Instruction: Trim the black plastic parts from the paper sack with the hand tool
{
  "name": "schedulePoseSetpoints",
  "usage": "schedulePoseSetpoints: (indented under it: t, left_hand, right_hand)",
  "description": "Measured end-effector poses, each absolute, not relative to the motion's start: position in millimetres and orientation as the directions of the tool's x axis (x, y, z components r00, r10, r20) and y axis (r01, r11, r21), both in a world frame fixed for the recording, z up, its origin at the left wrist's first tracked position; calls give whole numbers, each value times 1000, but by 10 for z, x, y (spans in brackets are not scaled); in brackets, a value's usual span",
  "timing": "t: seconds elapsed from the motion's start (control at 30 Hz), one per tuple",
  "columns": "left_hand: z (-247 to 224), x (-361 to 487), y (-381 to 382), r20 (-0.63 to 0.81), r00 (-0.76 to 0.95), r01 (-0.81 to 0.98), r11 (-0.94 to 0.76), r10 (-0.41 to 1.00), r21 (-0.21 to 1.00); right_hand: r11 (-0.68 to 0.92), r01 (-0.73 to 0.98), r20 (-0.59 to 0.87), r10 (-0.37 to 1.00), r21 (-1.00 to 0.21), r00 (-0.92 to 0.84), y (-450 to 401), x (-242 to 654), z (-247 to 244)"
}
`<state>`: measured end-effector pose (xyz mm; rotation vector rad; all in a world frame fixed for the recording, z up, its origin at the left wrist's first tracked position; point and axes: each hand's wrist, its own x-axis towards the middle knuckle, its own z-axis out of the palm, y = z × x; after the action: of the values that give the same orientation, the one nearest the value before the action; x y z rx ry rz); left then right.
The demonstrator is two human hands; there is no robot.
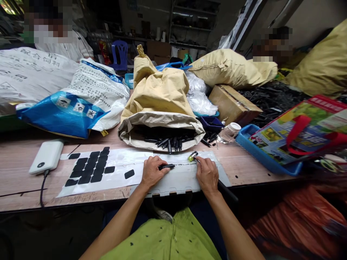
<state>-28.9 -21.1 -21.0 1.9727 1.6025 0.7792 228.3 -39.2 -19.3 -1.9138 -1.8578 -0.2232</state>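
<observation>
My left hand (pixel 154 171) is closed around a black pen-shaped piece (pixel 167 166), its tip pointing right. My right hand (pixel 207 173) is pinched shut, with a thin dark bit showing at its fingertips; what it holds is mostly hidden. Just left of those fingertips is a small yellow-green item with a shiny metal end (pixel 192 156), and I cannot tell whether they touch it. Under both hands lies a pale grey sheet (pixel 179 182). Beyond them, a tan sack (pixel 158 92) lies with its mouth toward me, several black pen-shaped pieces (pixel 170 144) spilling at its lip.
Black rounded patches (pixel 90 166) lie on white paper at left, near a white power bank (pixel 46 156) with a cable. To the right are a clear jar (pixel 229 132), a blue tray (pixel 267 155) and a cardboard box (pixel 233 104). Two people sit across the table.
</observation>
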Motion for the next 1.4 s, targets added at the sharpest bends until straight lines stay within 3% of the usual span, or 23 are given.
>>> schedulePoseSetpoints:
  t: [0.27, 0.43, 0.63, 0.83, 0.9, 1.07, 1.27, 1.33, 1.4]
  left_hand:
    - [17, -284, -408, 167, 231, 648, -280, 958, 708]
    - [181, -174, -1112, -86, 625, 428, -248, 776, 869]
    - [-517, -140, -1428, -361, 498, 734, -162, 788, 660]
    - [-1071, -237, -1359, -223, 345, 833, -188, 912, 521]
    - [-1106, -279, -1383, -293, 303, 880, -148, 907, 451]
    - [-1069, -420, -1378, -607, 249, 953, -78, 755, 294]
    - [-655, -425, -1292, -674, 266, 961, -137, 689, 239]
    - [-341, -355, -1270, -677, 361, 932, -227, 642, 282]
    - [2, -264, -1204, -588, 510, 854, -288, 627, 433]
  right_hand:
    - [0, 989, 440, 895, -151, 67, -385, 2256, -216]
    - [-12, 987, 435, 897, -160, 81, -386, 2260, -225]
    - [-9, 986, 426, 901, -168, 81, -387, 2256, -230]
    - [-4, 987, 438, 896, -163, 76, -392, 2266, -230]
    - [0, 987, 448, 891, -161, 73, -388, 2269, -241]
    - [7, 989, 481, 874, -150, 67, -381, 2277, -263]
    - [11, 989, 488, 871, -147, 63, -370, 2293, -274]
    - [7, 990, 489, 870, -142, 64, -366, 2295, -280]
    - [4, 990, 486, 871, -139, 65, -365, 2293, -281]
